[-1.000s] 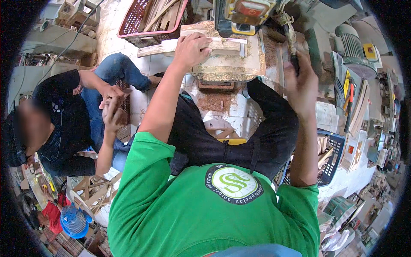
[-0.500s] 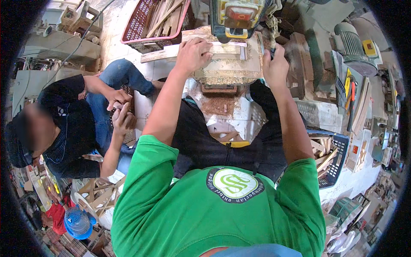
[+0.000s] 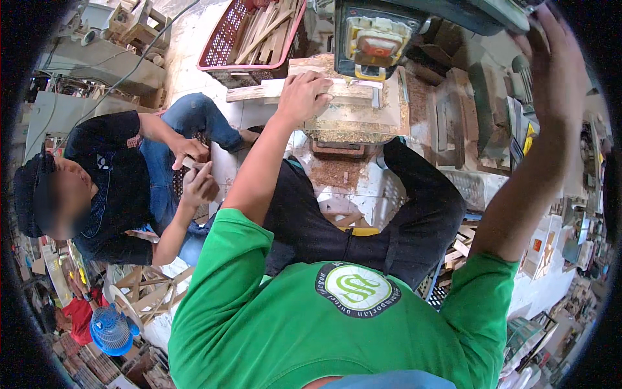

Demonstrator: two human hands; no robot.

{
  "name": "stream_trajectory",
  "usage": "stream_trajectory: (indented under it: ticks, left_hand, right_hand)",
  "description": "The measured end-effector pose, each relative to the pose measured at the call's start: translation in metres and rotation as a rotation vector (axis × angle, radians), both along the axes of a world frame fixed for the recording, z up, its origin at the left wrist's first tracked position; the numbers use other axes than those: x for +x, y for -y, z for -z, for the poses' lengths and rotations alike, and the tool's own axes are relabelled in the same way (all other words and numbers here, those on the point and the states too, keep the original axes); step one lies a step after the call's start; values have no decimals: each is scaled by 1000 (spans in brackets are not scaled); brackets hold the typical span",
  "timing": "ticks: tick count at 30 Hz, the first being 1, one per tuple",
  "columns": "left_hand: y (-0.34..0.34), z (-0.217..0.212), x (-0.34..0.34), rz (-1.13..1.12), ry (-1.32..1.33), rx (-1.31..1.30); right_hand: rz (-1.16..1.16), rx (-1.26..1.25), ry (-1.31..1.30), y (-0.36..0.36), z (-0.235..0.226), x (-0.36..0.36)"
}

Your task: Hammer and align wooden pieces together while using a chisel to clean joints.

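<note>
My left hand (image 3: 303, 97) lies on a pale wooden strip (image 3: 254, 92) and presses it down on the sawdust-covered saw table (image 3: 363, 120). Just beyond it sits the yellow and orange saw head (image 3: 372, 43). My right hand (image 3: 552, 61) is raised at the upper right, with its fingertips at the end of the saw's dark arm (image 3: 483, 14); its grip is hidden behind the back of the hand. My green shirt and dark trousers fill the lower middle.
A co-worker in a black shirt and jeans sits at the left and holds a small wood piece (image 3: 192, 162) in both hands. A red basket (image 3: 228, 40) of wood strips stands behind the table. Wooden frames (image 3: 150, 293) and a blue fan (image 3: 110, 328) lie at lower left. Shelves of clutter line the right.
My right hand has risen from the table's right side to the saw arm at the upper right. My left hand stays on the strip. The view has moved closer.
</note>
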State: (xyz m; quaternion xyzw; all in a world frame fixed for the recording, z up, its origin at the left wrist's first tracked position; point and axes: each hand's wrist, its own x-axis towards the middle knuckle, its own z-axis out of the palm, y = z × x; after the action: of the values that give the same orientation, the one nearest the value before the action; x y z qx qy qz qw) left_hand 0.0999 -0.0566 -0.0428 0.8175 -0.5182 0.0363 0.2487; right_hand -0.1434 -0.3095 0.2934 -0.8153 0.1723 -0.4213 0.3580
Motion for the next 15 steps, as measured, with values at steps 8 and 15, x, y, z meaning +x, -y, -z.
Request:
stream_trajectory:
  ticks: [8,15]
  left_hand:
    - [-35,-16,-40,160,39,141]
    - [-47,-56,-75,310,-5,121]
  right_hand:
    - [-201,277,-70,-42,136,-1]
    - [-449,-491,-660,-117,261,5]
